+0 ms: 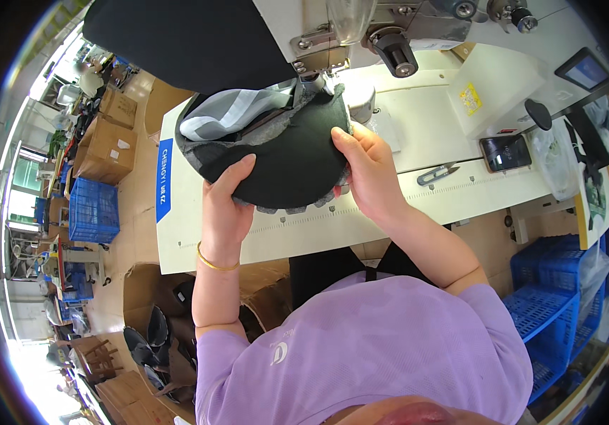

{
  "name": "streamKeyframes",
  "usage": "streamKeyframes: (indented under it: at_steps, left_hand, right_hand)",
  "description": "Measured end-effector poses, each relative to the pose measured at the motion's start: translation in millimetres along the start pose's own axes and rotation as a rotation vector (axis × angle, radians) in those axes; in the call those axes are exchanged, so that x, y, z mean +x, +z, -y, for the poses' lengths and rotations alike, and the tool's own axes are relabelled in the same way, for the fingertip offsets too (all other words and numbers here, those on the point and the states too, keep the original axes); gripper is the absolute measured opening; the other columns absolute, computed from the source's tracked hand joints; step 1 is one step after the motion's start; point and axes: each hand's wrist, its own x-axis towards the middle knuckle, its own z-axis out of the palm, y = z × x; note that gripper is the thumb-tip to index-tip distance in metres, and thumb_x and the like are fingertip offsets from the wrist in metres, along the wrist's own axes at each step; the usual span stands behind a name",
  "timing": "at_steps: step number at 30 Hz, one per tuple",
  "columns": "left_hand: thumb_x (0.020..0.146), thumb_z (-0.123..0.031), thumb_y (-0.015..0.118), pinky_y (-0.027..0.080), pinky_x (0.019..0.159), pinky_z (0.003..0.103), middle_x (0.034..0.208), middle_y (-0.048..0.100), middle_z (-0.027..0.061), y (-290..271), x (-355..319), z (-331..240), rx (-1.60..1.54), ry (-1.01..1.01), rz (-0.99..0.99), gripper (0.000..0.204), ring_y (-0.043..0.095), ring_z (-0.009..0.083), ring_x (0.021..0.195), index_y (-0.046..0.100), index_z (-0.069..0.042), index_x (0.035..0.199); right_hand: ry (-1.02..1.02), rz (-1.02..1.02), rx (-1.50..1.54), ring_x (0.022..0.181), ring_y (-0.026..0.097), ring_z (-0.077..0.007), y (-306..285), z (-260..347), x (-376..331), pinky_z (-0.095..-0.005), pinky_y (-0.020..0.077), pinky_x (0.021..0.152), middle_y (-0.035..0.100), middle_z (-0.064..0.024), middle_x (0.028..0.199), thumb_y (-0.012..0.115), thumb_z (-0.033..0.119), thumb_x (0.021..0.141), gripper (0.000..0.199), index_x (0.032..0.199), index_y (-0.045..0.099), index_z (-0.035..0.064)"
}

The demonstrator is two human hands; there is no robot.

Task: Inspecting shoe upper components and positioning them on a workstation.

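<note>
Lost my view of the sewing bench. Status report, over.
Both hands on the black cap piece: left hand, right hand gripping black cap piece. Piece under sewing machine. Nothing blocking; thread snips lie aside.

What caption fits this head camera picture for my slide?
Both hands, left and right, hold a black curved fabric piece at a sewing machine on a white table.
</note>
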Motion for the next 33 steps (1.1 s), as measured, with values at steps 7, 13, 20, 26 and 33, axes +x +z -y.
streamKeyframes:
  at_steps: [7, 13, 20, 26, 33]
  left_hand:
    - [0.082, 0.002, 0.057, 0.054, 0.082, 0.033, 0.099, 0.065, 0.0127, -9, 17, -3, 0.024, 0.005, 0.010, 0.024, 0.065, 0.0225, 0.091, 0.060, 0.003, 0.105]
    - [0.082, 0.000, 0.057, 0.054, 0.081, 0.032, 0.099, 0.065, 0.0130, -20, 26, -1, 0.016, -0.095, 0.030, 0.024, 0.065, 0.0226, 0.090, 0.059, 0.003, 0.106]
    - [0.083, -0.001, 0.057, 0.053, 0.082, 0.032, 0.103, 0.065, 0.0134, -27, 28, 8, -0.020, -0.106, 0.069, 0.026, 0.065, 0.0223, 0.091, 0.058, 0.003, 0.109]
    - [0.084, 0.000, 0.057, 0.052, 0.086, 0.033, 0.108, 0.064, 0.0133, -34, 19, 9, 0.003, -0.126, 0.181, 0.031, 0.064, 0.0227, 0.097, 0.056, 0.003, 0.114]
    - [0.085, -0.002, 0.057, 0.051, 0.088, 0.036, 0.112, 0.062, 0.0139, -39, 23, 14, -0.022, -0.125, 0.276, 0.033, 0.063, 0.0237, 0.101, 0.054, 0.003, 0.118]
  right_hand:
    - [-0.068, -0.002, -0.017, 0.050, 0.057, -0.0111, 8, -17, 1, -0.0228, 0.0446, 0.043, 0.060, -0.0068, 0.070, 0.045, 0.026, 0.099, 0.026, 0.094, 0.048, 0.0009]
    - [-0.102, -0.017, -0.040, 0.052, 0.057, -0.0117, 13, -20, 0, -0.0228, 0.0459, 0.044, 0.058, -0.0061, 0.069, 0.045, 0.028, 0.099, 0.028, 0.092, 0.047, 0.0010]
    - [-0.019, 0.045, -0.053, 0.061, 0.060, -0.0135, 12, -13, -18, -0.0252, 0.0488, 0.050, 0.059, -0.0074, 0.079, 0.042, 0.026, 0.100, 0.026, 0.096, 0.048, 0.0011]
    - [0.015, 0.101, -0.034, 0.067, 0.063, -0.0144, 14, -12, -34, -0.0248, 0.0500, 0.053, 0.061, -0.0083, 0.085, 0.040, 0.027, 0.101, 0.028, 0.102, 0.049, 0.0002]
    - [-0.001, 0.115, -0.061, 0.070, 0.064, -0.0164, 7, -11, -24, -0.0265, 0.0511, 0.056, 0.064, -0.0107, 0.088, 0.039, 0.027, 0.101, 0.030, 0.102, 0.052, -0.0007]
